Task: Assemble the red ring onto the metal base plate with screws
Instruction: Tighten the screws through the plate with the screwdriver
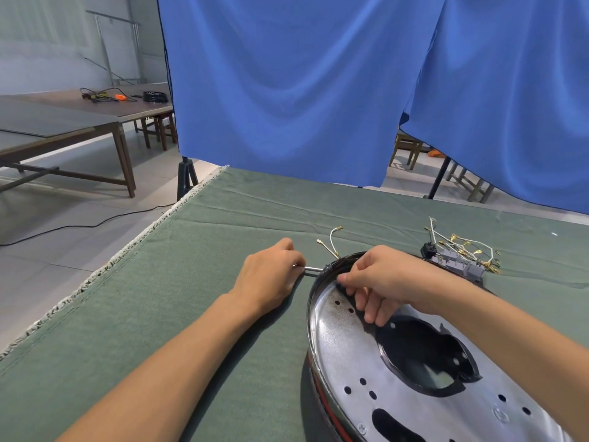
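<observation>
A round metal base plate [344,346] with holes and cut-outs lies on the green cloth at the lower right. A thin strip of the red ring [328,409] shows under its left rim. My left hand [271,279] grips a screwdriver whose silver shaft [314,268] runs level to the plate's far-left rim. My right hand [382,279] rests over that rim, fingers curled, pinching something small and dark right at the shaft's tip. The screw itself is hidden.
A bundle of white wires with brass terminals and grey connector blocks [459,256] lies behind the plate. Loose wires [331,242] sit near the rim. The green-covered table [191,282] ends at a frayed left edge. Blue curtains [302,90] hang behind; a wooden table [79,122] stands far left.
</observation>
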The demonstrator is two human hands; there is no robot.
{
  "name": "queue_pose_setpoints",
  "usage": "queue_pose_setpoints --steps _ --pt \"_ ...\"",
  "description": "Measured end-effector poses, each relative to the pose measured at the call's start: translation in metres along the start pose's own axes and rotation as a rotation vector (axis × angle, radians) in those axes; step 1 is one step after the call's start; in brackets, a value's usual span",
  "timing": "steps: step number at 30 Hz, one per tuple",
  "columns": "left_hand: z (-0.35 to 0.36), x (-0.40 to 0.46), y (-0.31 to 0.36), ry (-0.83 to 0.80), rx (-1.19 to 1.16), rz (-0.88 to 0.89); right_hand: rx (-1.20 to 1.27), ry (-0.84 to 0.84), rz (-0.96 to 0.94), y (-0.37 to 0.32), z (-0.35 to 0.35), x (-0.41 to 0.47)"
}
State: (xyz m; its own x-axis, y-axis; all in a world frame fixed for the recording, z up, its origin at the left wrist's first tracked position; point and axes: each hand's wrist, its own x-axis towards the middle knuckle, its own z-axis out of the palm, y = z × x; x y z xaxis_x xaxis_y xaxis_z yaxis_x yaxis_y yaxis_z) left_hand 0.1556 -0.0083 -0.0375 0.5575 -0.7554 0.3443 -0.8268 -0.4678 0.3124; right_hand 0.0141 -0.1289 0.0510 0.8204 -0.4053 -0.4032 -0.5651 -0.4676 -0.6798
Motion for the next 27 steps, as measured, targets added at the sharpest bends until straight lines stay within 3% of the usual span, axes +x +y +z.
queue_pose_setpoints --steps 21,27 --pt "-0.024 0.01 -0.022 0.062 0.111 0.066 0.074 0.033 -0.012 0.002 0.004 -0.002" --pt "-0.015 0.005 -0.014 -0.079 0.173 0.02 0.09 0.074 -0.007 0.0 0.006 -0.004"
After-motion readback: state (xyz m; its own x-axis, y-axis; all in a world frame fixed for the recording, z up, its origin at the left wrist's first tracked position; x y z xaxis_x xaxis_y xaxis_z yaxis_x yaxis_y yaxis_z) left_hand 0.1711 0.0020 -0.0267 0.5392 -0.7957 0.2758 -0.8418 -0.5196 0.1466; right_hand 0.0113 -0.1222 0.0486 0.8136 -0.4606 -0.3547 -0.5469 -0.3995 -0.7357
